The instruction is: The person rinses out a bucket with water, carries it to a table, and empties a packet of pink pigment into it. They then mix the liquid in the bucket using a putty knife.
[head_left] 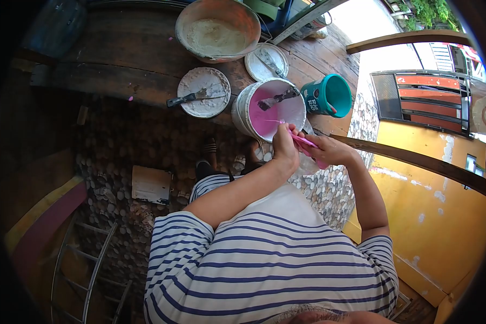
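Both my hands are closed on a limp pink plastic bag at the near rim of a white bucket. My left hand pinches its end nearest the bucket, where a thin pale strand reaches over the opening. My right hand grips the other end, and part of the bag hangs beneath it. Pink material lies inside the bucket. A dark-handled putty knife also shows within the bucket; whether it rests on the wall or in the material, I cannot tell.
A teal bucket stands right of the white one. Behind are a putty-smeared lid with a scraper, another lid with a blade, and a large basin. A wooden rail runs at right; a metal ladder stands lower left.
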A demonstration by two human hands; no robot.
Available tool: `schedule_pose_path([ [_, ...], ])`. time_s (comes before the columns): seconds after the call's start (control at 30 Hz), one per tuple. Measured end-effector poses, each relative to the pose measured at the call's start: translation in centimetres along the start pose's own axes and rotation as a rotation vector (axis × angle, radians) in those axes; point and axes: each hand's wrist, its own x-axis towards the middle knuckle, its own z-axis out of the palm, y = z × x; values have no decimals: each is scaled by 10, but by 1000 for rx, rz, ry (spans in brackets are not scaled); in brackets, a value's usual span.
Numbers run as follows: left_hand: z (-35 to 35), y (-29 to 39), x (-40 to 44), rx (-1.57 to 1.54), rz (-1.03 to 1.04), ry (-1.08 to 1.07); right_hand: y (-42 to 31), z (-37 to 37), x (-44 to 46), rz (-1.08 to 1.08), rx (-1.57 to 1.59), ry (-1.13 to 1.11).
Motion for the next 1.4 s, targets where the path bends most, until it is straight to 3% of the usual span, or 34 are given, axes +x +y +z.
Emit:
schedule_pose_path([
  [0.17,0,5,-9,-41,-33,-48,0,-2,-5,5,179,6],
  [0.47,-1,-3,-8,30,26,-7,12,3,-1,-49,233,19],
  [1.4,8,3,-13,96,20,-35,10,0,-5,-69,149,37],
])
